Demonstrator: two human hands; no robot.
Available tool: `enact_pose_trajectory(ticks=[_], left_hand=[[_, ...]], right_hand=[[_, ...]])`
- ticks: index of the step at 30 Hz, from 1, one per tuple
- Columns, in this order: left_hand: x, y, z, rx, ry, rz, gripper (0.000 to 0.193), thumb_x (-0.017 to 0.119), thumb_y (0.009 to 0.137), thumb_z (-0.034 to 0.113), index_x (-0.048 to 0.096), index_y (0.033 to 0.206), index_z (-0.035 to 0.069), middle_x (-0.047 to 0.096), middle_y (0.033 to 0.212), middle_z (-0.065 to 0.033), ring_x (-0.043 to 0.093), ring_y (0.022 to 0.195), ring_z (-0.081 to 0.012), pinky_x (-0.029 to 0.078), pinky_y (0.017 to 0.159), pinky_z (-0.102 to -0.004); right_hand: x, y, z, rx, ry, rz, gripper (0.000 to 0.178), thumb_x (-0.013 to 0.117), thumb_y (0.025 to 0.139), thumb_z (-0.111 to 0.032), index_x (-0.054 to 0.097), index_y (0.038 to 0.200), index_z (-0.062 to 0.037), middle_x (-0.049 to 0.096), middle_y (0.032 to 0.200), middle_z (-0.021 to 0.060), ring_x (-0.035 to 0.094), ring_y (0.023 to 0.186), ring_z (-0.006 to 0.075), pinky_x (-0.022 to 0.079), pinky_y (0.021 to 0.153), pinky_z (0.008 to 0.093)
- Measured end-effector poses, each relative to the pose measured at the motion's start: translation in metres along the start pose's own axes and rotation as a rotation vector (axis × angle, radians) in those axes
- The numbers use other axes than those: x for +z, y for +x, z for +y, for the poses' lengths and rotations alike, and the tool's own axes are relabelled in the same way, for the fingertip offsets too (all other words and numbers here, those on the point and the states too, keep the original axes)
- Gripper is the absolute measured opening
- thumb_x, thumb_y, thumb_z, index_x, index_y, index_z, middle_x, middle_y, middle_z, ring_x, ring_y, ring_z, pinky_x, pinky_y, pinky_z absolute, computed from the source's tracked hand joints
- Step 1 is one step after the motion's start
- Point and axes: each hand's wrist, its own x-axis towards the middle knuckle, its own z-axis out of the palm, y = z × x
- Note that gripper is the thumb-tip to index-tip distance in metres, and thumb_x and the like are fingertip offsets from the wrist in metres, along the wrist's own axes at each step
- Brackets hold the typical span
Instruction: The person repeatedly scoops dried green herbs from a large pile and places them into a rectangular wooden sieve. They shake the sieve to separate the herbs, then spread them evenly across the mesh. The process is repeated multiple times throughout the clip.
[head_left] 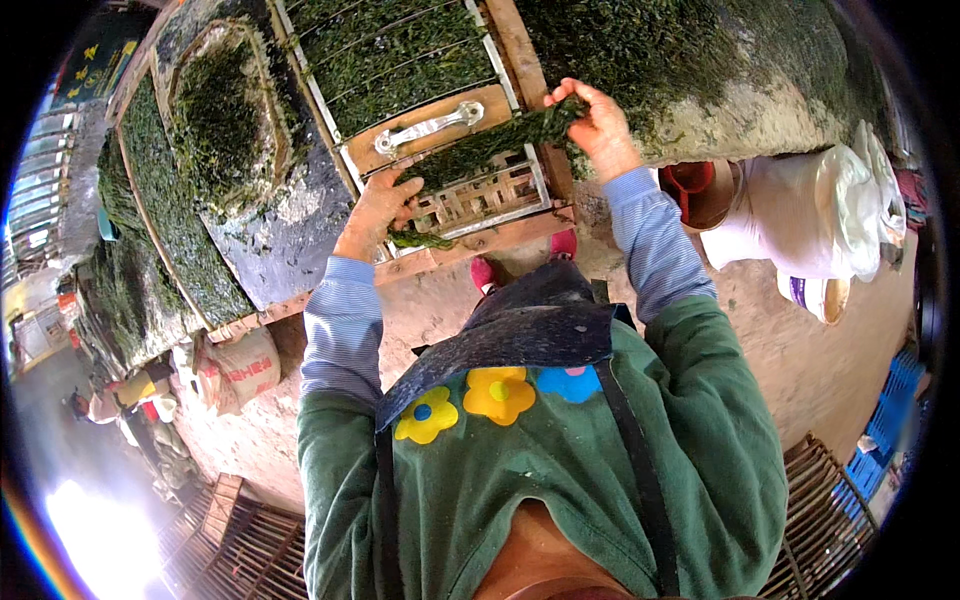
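Observation:
A long clump of dark green shredded leaves stretches between my two hands, below a wooden board with a metal handle. My left hand is curled at the clump's left end, and more leaves poke out beneath it. My right hand grips the right end with bent fingers, higher and farther right. Under the clump shows a wooden lattice set in a pale-edged frame. What lies inside my palms is hidden.
Leaves under thin slats fill the section beyond the handle. A leaf-filled hollow lies left, a leaf heap right. White sacks, a red container and a bucket stand right; another sack sits left.

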Motion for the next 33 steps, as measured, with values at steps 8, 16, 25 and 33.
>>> enact_pose_trajectory(ticks=[8,16,25,33], left_hand=[[-0.019,0.003,-0.006,-0.051,0.060,0.135,0.027,0.059,0.086,0.017,0.050,0.102,-0.003,0.051,0.062,-0.0049,0.040,0.039,-0.0101,0.031,0.032,-0.0263],[-0.024,0.007,-0.008,0.015,0.094,0.051,0.021,0.061,0.085,0.016,0.052,0.092,-0.002,0.046,0.054,-0.0020,0.038,0.035,-0.0090,0.031,0.031,-0.0245],[-0.132,-0.044,-0.050,0.132,0.071,0.268,0.025,0.064,0.084,0.012,0.063,0.106,-0.002,0.053,0.060,-0.0002,0.045,0.044,-0.0051,0.038,0.038,-0.0200],[-0.087,-0.041,-0.078,0.600,0.966,1.341,0.019,0.058,0.075,0.009,0.071,0.088,0.014,0.054,0.115,-0.0172,0.049,0.107,-0.0333,0.040,0.089,-0.0435]], right_hand=[[-0.010,-0.024,-0.055,-0.680,-2.377,0.351,0.027,0.058,0.084,-0.026,0.062,0.085,0.0007,0.064,0.079,0.0194,0.063,0.069,0.0309,0.053,0.066,0.0375],[0.097,-0.038,0.071,0.330,-1.145,-0.456,0.031,0.056,0.091,-0.027,0.063,0.098,0.0018,0.067,0.086,0.0084,0.066,0.073,0.0144,0.052,0.061,0.0240],[0.064,-0.029,0.108,0.014,-1.383,-0.358,0.029,0.057,0.090,-0.016,0.060,0.111,0.0034,0.067,0.092,0.0108,0.068,0.074,0.0150,0.052,0.060,0.0233],[0.060,-0.037,0.135,-0.770,-1.869,-0.453,0.018,0.059,0.083,-0.011,0.060,0.099,-0.0046,0.061,0.086,0.0141,0.064,0.071,0.0310,0.051,0.061,0.0386]])
